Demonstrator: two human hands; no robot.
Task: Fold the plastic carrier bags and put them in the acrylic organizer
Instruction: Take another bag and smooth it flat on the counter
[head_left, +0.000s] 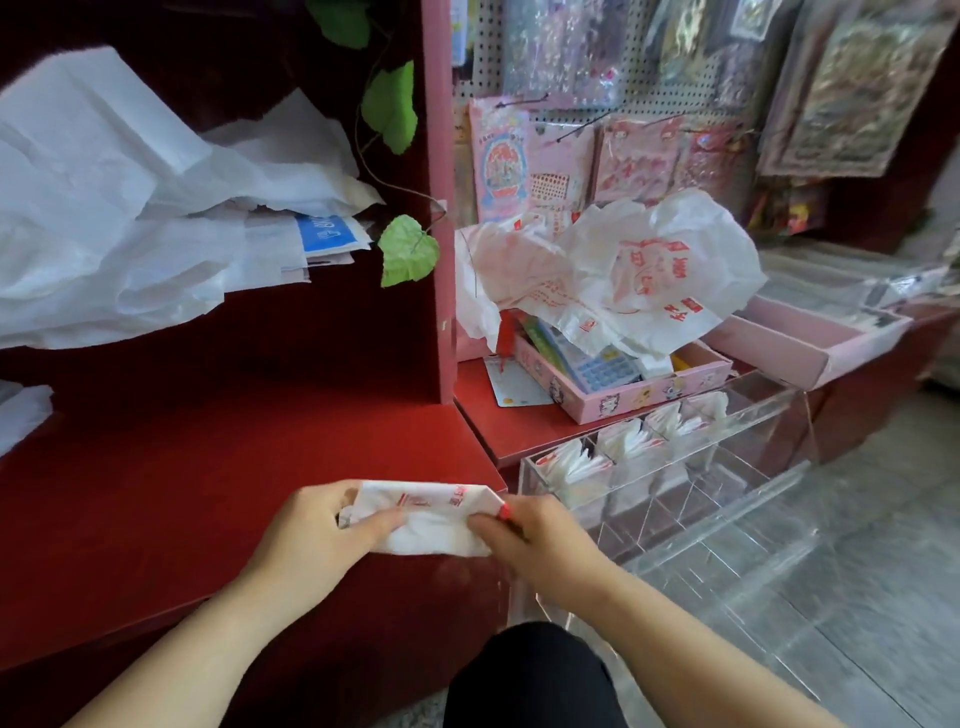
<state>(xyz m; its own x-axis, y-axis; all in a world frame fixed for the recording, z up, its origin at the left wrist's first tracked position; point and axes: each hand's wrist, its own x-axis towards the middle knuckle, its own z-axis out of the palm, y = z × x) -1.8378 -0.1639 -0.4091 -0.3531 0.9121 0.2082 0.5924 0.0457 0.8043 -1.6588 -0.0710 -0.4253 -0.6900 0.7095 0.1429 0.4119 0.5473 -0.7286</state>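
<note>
A white plastic carrier bag with red print, folded into a small flat packet, lies at the front right corner of the red counter. My left hand pinches its left end and my right hand pinches its right end. The clear acrylic organizer stands just right of my hands; three of its far compartments hold folded white bags. A heap of loose, crumpled white carrier bags with red print lies behind it, over a pink tray.
A pink tray with a calculator and cards stands behind the organizer. Large white sheets and bags pile up at the left on the counter. A red partition with green leaves divides the counter. Pegboard packets hang at the back right.
</note>
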